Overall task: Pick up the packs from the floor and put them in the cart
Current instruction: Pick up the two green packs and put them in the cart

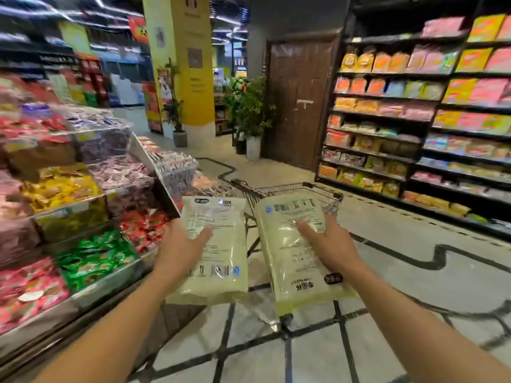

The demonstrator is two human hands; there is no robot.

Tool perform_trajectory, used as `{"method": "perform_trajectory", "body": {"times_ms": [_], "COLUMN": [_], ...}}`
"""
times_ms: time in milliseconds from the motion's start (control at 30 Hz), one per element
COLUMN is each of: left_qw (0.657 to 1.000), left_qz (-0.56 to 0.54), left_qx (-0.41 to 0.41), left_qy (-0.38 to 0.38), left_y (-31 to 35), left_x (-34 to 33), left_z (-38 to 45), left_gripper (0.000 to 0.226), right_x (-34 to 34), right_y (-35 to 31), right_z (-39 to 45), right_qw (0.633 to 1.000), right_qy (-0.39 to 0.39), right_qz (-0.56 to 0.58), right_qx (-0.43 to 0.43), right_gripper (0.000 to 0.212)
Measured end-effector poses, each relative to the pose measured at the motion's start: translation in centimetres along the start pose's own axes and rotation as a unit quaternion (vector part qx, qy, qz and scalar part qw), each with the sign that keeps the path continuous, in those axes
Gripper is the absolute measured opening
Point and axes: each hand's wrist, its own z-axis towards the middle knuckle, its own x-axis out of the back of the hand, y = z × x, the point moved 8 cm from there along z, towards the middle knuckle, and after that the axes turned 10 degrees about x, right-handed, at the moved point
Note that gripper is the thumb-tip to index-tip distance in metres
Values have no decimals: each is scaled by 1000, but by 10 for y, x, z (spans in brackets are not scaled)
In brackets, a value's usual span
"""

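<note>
**Caller:** Where are the packs right now?

**Me:** One in each hand. My left hand [182, 244] grips the left pack [214, 244] by its side edge, thumb lying across the printed face. My right hand [329, 244] holds the right pack [293, 252] the same way, thumb on top, fingers hidden underneath. Both are up off the floor [414, 286], held out in front of me.

**Caller:** And the cart?

**Me:** The cart [290, 187] sits straight ahead, just beyond the tops of the packs, its wire rim showing behind them. The candy shelf [83, 189] is close on my left.

**Caller:** How do you land this cleanly?

**Me:** I'd say carry both forward over the rim before letting go. These bags look soft and loosely filled, so they'll sag; I'd keep them level, lower them into the basket rather than toss, and release one at a time so neither catches the wire edge.
</note>
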Motion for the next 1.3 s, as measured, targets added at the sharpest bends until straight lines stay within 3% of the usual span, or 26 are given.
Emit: {"method": "perform_trajectory", "body": {"times_ms": [200, 333, 433, 567, 733, 800, 1033, 1300], "left_qw": [998, 996, 995, 995, 994, 993, 997, 995], "left_qz": [-2, 13, 25, 12, 9, -1, -1, -8], "left_qx": [-22, -34, -28, -40, -6, 9, 59, 103], "left_qy": [-56, -86, -96, -96, -113, -115, -55, 7], "left_y": [69, 97, 132, 182, 224, 237, 270, 285], "left_x": [-143, -237, -296, -366, -447, -471, -539, -594], "left_z": [42, 93, 125, 170, 247, 273, 341, 401], "left_gripper": [87, 81, 103, 93, 96, 100, 67, 81], "right_x": [84, 116, 136, 157, 187, 200, 219, 195], "right_y": [108, 175, 215, 269, 325, 346, 421, 509], "right_z": [44, 85, 127, 198, 299, 335, 445, 594], "right_qw": [996, 991, 989, 984, 983, 980, 983, 994], "right_qy": [60, 78, 99, 116, 113, 122, 126, 47], "right_qz": [9, 7, 6, 6, -13, -7, 7, 40], "right_qx": [-70, -108, -107, -134, -145, -155, -133, -90], "right_gripper": [69, 76, 98, 76, 83, 76, 61, 53]}}
